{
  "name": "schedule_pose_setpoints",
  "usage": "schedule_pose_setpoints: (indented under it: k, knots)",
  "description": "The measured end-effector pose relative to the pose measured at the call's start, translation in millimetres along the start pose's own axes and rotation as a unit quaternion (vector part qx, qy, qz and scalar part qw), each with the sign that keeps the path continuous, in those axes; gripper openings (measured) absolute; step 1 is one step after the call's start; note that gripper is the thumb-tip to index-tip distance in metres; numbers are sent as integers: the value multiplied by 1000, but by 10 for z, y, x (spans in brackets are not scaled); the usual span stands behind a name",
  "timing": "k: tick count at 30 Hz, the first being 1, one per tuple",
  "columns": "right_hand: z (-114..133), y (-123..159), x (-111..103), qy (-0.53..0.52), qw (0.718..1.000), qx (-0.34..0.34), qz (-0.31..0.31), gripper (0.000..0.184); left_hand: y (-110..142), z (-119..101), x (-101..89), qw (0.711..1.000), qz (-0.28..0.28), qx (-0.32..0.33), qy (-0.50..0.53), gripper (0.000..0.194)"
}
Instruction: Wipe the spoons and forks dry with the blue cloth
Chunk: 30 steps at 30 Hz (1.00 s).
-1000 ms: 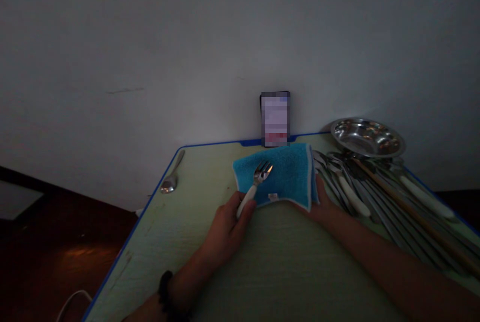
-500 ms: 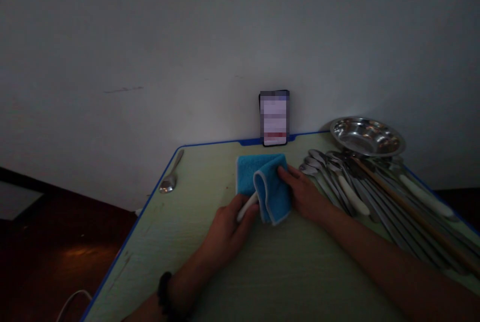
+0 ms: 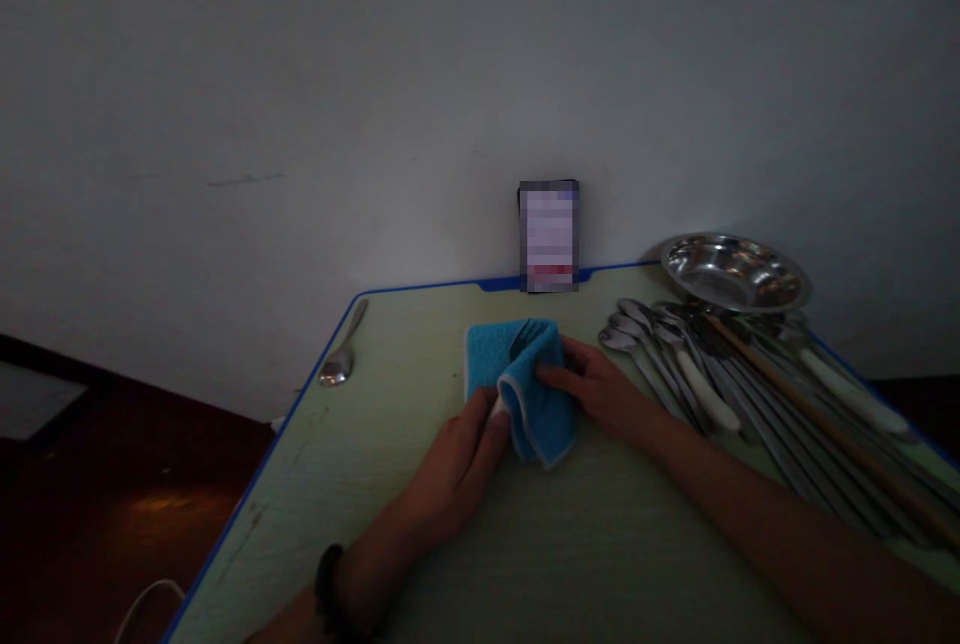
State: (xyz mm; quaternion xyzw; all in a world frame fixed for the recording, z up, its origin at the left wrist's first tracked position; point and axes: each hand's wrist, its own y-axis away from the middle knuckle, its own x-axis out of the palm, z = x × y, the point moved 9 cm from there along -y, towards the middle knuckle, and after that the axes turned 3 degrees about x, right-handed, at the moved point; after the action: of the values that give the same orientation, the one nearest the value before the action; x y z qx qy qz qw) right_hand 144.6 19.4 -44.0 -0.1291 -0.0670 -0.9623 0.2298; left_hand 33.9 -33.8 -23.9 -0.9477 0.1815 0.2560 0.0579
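Observation:
A blue cloth (image 3: 525, 394) with a white edge lies folded on the pale green table (image 3: 585, 544). It is wrapped over a fork (image 3: 525, 332), whose tines just peek out at the cloth's top. My left hand (image 3: 457, 459) is closed on the fork's white handle at the cloth's left edge. My right hand (image 3: 600, 389) presses the cloth's folded flap down over the fork, fingers pinched on the fabric.
Several spoons and long utensils (image 3: 705, 374) lie in a row at the right, beside a steel dish (image 3: 731, 272). A single spoon (image 3: 341, 349) lies near the table's left edge. A phone (image 3: 549, 236) leans against the wall at the back.
My right hand folded the cloth leftward over the fork. The fork head, bare a second ago, is now almost covered, and both hands have closed in on the bundle.

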Motion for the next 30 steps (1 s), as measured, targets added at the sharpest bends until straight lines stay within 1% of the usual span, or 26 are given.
schedule_pose_setpoints:
  k: [3,9,13,17,21,23,25,30]
  knots:
    - [1,5,-24,10,1000,-5,-9,26,-12,-12,34,998,23,4,-54,27]
    - [-56,11,-109,16,997,20,-68,23,-19,11,108,988,64,10,-141,28]
    - [-73,8,-107,1,996,23,-89,23,-24,-16,92,988,58,15,-140,30]
    - [-124,16,-208,18,988,20,-153,31,-35,-52,81,991,51,24,-124,29]
    - [-191,35,-328,18,977,25,-211,39,-37,-65,92,989,54,23,-134,27]
    - [-185,36,-334,29,977,25,-211,39,-32,-63,94,988,55,19,-140,26]
    - [-133,30,-300,55,980,13,-192,38,-27,-55,95,988,57,16,-139,25]
    - [29,26,-205,134,979,-27,-149,26,-22,-36,89,992,55,23,-111,27]
